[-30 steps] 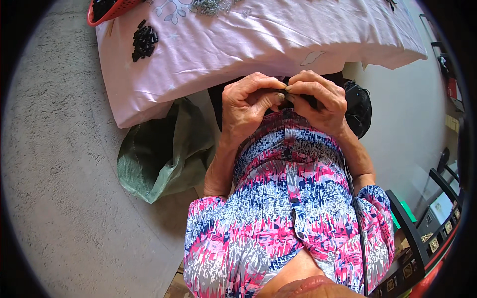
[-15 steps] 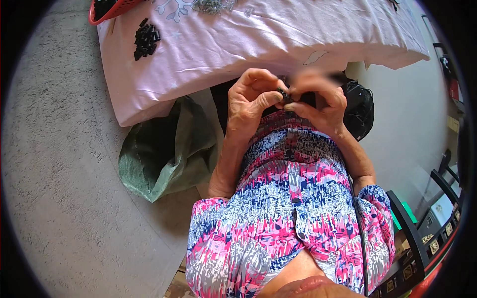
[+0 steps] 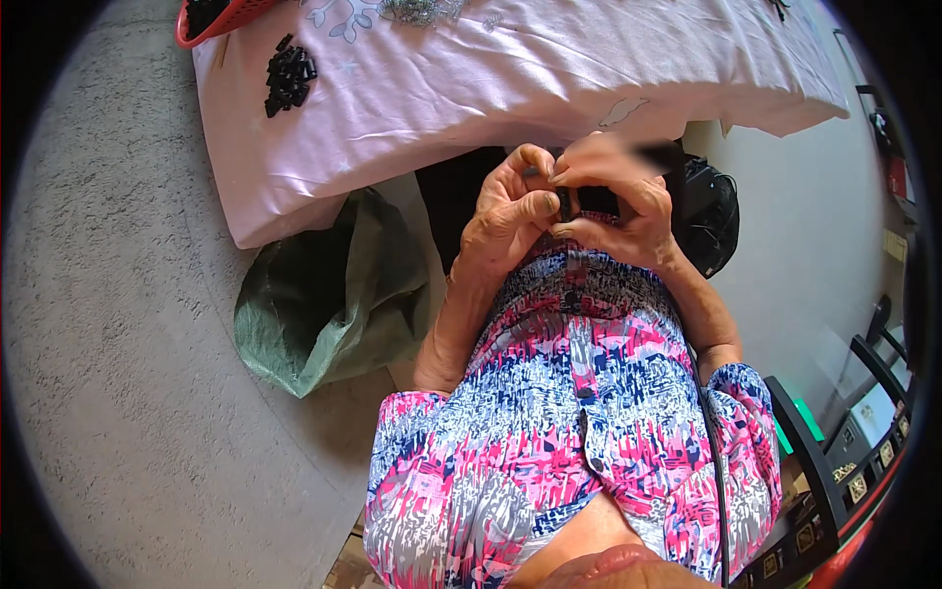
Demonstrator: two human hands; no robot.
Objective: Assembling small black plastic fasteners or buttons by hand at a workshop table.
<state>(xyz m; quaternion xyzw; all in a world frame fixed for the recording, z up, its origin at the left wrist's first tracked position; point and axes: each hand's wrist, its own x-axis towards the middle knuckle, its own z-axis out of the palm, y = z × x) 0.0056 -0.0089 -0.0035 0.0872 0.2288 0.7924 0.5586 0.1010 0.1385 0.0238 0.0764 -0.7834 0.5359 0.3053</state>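
Note:
Both hands meet in front of my body, just below the table's near edge. My left hand (image 3: 510, 211) pinches a small black piece (image 3: 564, 203) between thumb and fingers; its exact kind is too small to make out. From the other side my right hand (image 3: 628, 206) curls round, its fingertips and thumb on either end of the same piece. Part of the piece is hidden by the fingers. On the pink cloth-covered table (image 3: 412, 88), toward the left, lies a pile of small black cylindrical pieces (image 3: 289, 77).
A red basket (image 3: 221, 20) holding black pieces stands at the far left corner. Silvery, wiry small parts (image 3: 424, 10) lie at the table's back. Below the table's left side an open green woven sack (image 3: 324, 304) rests on the floor. A dark chair (image 3: 814, 471) is at right.
My left hand has shifted slightly right and turned. The black piece has tipped more upright between the fingers, and my right hand has closed in a little to the left.

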